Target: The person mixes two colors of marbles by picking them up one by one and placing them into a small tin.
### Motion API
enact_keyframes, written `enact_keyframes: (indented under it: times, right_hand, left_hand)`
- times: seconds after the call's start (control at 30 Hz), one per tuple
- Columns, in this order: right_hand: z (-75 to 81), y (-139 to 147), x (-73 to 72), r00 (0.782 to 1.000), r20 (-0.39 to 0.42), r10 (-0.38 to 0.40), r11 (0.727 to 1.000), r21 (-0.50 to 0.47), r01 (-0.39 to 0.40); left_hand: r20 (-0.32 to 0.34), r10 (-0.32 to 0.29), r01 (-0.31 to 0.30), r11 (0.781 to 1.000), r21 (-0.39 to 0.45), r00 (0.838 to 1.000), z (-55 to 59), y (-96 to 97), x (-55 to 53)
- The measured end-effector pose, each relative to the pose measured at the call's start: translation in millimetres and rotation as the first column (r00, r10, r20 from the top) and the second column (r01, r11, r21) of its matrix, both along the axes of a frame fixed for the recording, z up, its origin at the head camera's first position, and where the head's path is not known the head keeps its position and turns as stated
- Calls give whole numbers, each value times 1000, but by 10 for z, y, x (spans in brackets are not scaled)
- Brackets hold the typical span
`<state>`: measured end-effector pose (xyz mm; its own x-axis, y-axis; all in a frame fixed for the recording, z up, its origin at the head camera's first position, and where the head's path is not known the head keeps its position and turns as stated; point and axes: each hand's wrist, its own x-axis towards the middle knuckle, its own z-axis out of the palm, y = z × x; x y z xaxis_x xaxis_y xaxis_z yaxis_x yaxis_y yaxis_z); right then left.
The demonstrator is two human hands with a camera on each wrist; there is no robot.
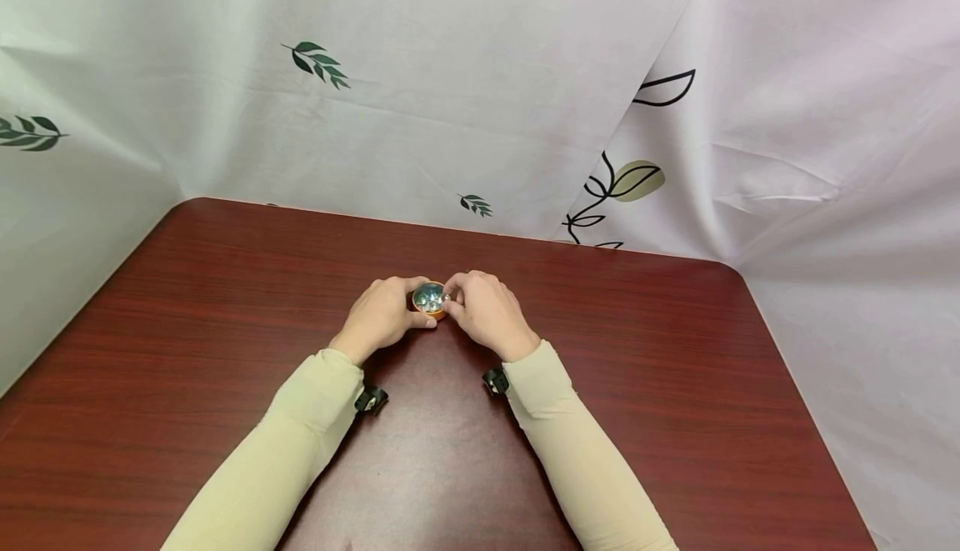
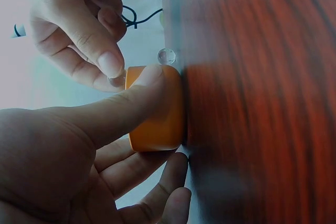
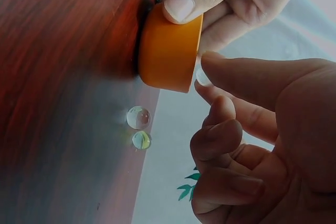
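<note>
A small orange bowl (image 3: 168,51) stands on the table and has several shiny glass marbles (image 1: 430,297) inside. My left hand (image 1: 380,315) grips it from the left, thumb on the near side and fingers round the far side. At the bowl's right rim, my right hand (image 1: 489,311) pinches a clear marble (image 3: 202,77) between thumb and index finger, the other fingers curled. Beyond the bowl in the right wrist view, a clear marble (image 3: 138,117) and a marble with a yellow-green swirl (image 3: 141,140) lie on the table; my right hand hides them in the head view.
The dark red wooden table (image 1: 637,418) has rounded far corners. White cloth (image 1: 450,101) printed with leaves hangs behind it and along its sides. Each wrist bears a small black camera, one on the left (image 1: 371,400) and one on the right (image 1: 495,381).
</note>
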<state>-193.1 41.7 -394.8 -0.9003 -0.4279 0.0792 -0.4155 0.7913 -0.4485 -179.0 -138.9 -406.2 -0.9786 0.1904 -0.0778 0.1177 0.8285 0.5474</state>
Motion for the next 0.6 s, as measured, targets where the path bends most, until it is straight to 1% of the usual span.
enact_keyframes:
  times: [0.27, 0.6]
  right_hand:
    - [-2, -9, 1, 999, 30, 23, 1000, 12, -23]
    - [-12, -12, -4, 997, 26, 73, 997, -1, -73]
  left_hand:
    - [7, 1, -1, 1000, -6, 1000, -9, -6, -8]
    - [14, 7, -6, 1000, -10, 1000, -4, -3, -6]
